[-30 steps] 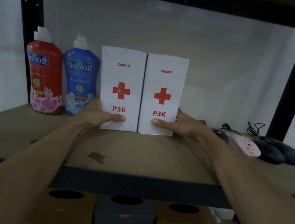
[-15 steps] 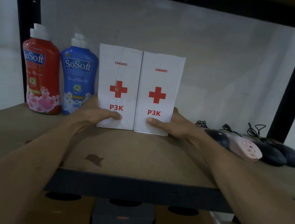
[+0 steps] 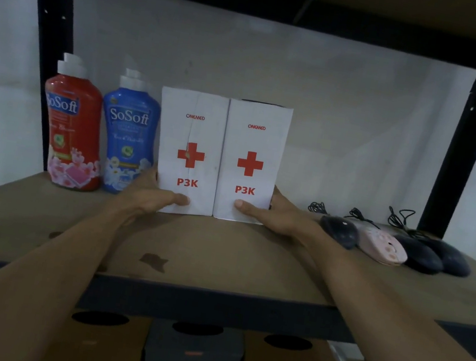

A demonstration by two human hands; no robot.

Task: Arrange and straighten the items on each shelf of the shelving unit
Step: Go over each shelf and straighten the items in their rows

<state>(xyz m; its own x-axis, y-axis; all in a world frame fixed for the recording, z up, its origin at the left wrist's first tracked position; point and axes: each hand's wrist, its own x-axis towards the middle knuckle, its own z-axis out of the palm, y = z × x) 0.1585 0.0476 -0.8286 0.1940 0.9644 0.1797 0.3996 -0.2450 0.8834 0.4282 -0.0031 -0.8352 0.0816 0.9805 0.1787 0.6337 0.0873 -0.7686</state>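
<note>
The step in hand looks to be squaring the two boxes on the shelf (image 3: pixel 217 259). The left hand (image 3: pixel 148 200) grips the left box (image 3: pixel 192 135) at its lower outer corner, thumb across the front, fingers hidden behind. The right hand (image 3: pixel 276 215) holds the right box (image 3: pixel 255 145) the same way. Both boxes stand upright between the hands, touching along their inner edges. Just outside the left hand stands the blue bottle (image 3: pixel 127 136), then the red bottle (image 3: pixel 70 127). The mice (image 3: pixel 392 248) lie near, outside the right hand. The next move probably calls for a gentle release, so neither box tips.
</note>
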